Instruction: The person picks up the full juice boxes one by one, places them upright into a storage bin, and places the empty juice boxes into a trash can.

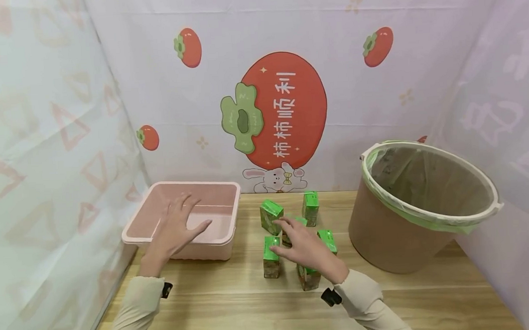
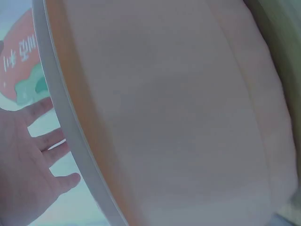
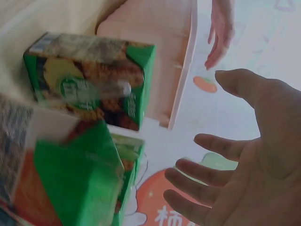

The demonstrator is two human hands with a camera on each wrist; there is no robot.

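Observation:
My left hand (image 1: 174, 229) hovers over the pink plastic basin (image 1: 225, 239), its fingers spread. In the left wrist view the same hand (image 2: 28, 160) shows beyond the basin's rim (image 2: 70, 113), holding nothing. Over a cluster of several small drink cartons with green tops is my right hand (image 1: 306, 245), fingers apart and nothing gripped. Closest to its thumb in the head view is an upright carton (image 1: 272, 267). The right wrist view shows a carton (image 3: 89, 77) with a wrapped straw on its side, left of the open right hand (image 3: 244, 165). My forearm and hand partly hide some cartons.
A tall brown bin (image 1: 399, 242) with a green-tinted liner stands at the right. At the back of the group are a carton (image 1: 311, 210) and a leaning carton (image 1: 270, 217). Printed cloth walls (image 1: 171, 100) enclose the wooden table (image 1: 236, 306).

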